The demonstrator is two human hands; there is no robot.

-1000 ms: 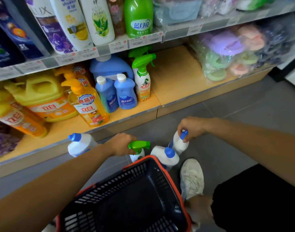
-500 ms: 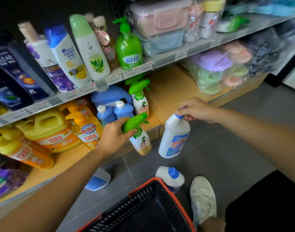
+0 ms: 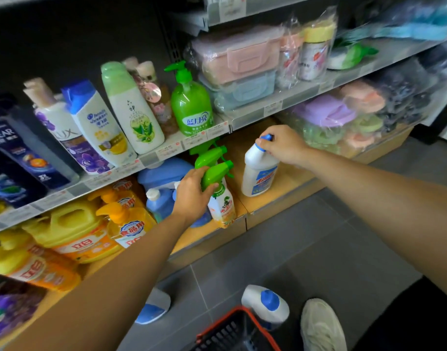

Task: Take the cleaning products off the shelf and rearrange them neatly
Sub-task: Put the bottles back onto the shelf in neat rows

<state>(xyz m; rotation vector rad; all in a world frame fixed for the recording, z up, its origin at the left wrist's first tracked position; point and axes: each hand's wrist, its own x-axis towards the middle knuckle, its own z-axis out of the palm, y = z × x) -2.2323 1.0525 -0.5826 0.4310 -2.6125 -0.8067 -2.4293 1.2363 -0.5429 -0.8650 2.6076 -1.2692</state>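
My left hand [image 3: 190, 196] grips the green trigger head of a spray bottle [image 3: 221, 202] at the front edge of the wooden bottom shelf [image 3: 288, 181], just before a second green-headed sprayer [image 3: 208, 155]. My right hand [image 3: 284, 145] holds the blue-capped neck of a white cleaner bottle [image 3: 259, 173], upright on that shelf, right of the sprayers. Two more white bottles with blue caps stay on the grey floor: one [image 3: 266, 304] by the basket, one [image 3: 154, 306] lying near the shelf base.
Blue detergent bottles [image 3: 157, 201] and yellow dish-soap jugs [image 3: 73, 231] fill the bottom shelf's left. Shampoos and a green pump bottle [image 3: 190, 102] line the shelf above. A black basket with red rim [image 3: 234, 330] and my shoe [image 3: 321, 325] are at the bottom.
Both hands rose from the floor by the basket to the bottom shelf, carrying the spray bottle and the white bottle. My view tilted upward; two bottles stay on the floor.
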